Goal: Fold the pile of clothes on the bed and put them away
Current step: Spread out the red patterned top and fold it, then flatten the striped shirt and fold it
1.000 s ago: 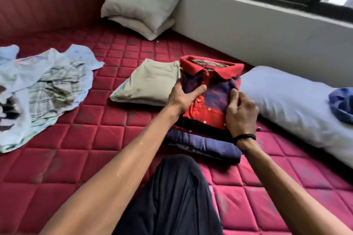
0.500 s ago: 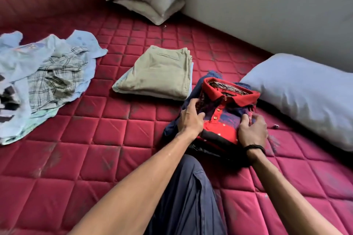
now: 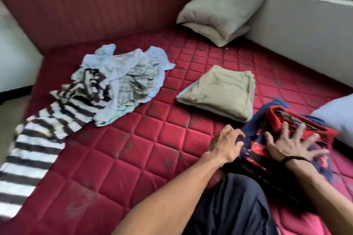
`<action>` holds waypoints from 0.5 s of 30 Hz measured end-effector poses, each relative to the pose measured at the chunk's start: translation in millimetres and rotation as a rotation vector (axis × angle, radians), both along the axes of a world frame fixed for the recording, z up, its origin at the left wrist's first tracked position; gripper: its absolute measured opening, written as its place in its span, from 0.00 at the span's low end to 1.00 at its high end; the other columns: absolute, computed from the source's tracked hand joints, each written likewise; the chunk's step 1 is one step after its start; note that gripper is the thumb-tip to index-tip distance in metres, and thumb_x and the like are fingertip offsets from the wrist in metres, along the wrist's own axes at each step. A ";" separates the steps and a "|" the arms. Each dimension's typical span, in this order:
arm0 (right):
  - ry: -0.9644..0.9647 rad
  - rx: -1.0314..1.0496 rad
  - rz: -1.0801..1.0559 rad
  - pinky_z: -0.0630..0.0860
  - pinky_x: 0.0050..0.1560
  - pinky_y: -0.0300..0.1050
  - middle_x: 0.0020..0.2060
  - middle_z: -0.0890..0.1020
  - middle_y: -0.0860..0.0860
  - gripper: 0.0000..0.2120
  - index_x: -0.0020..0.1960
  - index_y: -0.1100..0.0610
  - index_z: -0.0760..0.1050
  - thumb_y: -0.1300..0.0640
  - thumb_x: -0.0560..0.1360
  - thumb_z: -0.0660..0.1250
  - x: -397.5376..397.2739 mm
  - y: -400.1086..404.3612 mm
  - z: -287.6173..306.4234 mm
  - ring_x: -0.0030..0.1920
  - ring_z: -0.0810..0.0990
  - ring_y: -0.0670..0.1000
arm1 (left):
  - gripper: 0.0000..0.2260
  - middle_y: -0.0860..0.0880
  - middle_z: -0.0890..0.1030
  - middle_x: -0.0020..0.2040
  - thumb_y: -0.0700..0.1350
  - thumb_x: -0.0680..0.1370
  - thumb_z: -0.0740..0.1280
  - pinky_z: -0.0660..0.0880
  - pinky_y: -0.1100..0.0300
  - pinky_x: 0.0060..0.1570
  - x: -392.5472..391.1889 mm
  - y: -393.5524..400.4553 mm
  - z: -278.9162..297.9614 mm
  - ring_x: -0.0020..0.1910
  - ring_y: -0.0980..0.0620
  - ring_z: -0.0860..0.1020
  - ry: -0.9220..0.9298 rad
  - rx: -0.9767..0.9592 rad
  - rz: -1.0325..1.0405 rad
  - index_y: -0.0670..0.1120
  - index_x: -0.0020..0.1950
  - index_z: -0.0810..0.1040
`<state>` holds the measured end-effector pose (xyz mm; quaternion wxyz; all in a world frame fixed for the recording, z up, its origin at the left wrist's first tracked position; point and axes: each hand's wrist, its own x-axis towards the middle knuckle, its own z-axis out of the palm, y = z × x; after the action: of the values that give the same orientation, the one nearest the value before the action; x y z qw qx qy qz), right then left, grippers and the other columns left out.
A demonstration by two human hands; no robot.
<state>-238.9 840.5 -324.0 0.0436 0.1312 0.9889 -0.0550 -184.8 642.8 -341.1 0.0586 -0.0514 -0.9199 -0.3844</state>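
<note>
A folded red and navy polo shirt [image 3: 277, 120] lies on a dark folded garment at the lower right of the red mattress [image 3: 133, 149]. My right hand [image 3: 286, 144] presses flat on it with fingers spread. My left hand [image 3: 226, 146] has curled fingers at the stack's left edge, gripping the navy cloth. Folded beige trousers [image 3: 219, 91] lie just beyond the stack. An unfolded pile [image 3: 122, 82] of light blue and plaid clothes sits at the middle left, with a brown and white striped garment [image 3: 38, 143] trailing toward the near left edge.
Two grey pillows [image 3: 215, 19] lean in the far corner by the wall. A pale blue pillow [image 3: 336, 116] lies at the right edge. My dark-trousered knee [image 3: 238, 206] is in the foreground. The mattress ends at the left, with floor beyond.
The view has swung left, showing the striped garment. The red shirt stack came nearer to me. My right hand went from pinching the shirt to pressing flat with spread fingers.
</note>
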 end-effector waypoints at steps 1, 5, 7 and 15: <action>0.055 0.008 0.016 0.44 0.70 0.84 0.84 0.44 0.59 0.42 0.84 0.51 0.52 0.29 0.78 0.55 4.8 -10.8 -0.3 0.81 0.41 0.70 | 0.09 0.43 0.77 0.55 0.45 0.78 0.70 0.79 0.49 0.53 3.9 -16.3 -0.2 0.52 0.40 0.80 -0.010 -0.023 0.005 0.50 0.59 0.81; 0.220 0.041 0.238 0.49 0.70 0.82 0.81 0.54 0.62 0.41 0.80 0.52 0.61 0.38 0.73 0.71 25.6 -81.9 -6.5 0.80 0.50 0.66 | 0.13 0.43 0.78 0.57 0.45 0.78 0.71 0.75 0.51 0.62 33.3 -123.1 -15.2 0.58 0.41 0.79 -0.026 -0.099 0.145 0.48 0.62 0.80; 0.183 0.018 0.422 0.56 0.71 0.77 0.79 0.60 0.60 0.37 0.78 0.50 0.66 0.39 0.73 0.72 33.2 -124.4 -18.0 0.77 0.57 0.65 | 0.16 0.43 0.77 0.61 0.47 0.78 0.72 0.73 0.52 0.66 60.9 -187.2 -28.5 0.62 0.42 0.77 -0.096 -0.168 0.297 0.49 0.65 0.79; -0.133 -0.088 1.050 0.66 0.69 0.48 0.66 0.75 0.47 0.37 0.69 0.46 0.72 0.29 0.67 0.50 62.1 -317.0 -38.3 0.67 0.73 0.54 | 0.23 0.51 0.76 0.63 0.72 0.75 0.60 0.74 0.45 0.60 157.1 -375.6 -65.0 0.62 0.46 0.75 -0.046 -0.517 0.809 0.61 0.63 0.77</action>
<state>-176.8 523.6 -362.3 0.1336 -0.3804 0.9132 -0.0586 -27.7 267.2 -406.1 0.1684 0.3061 -0.9326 -0.0903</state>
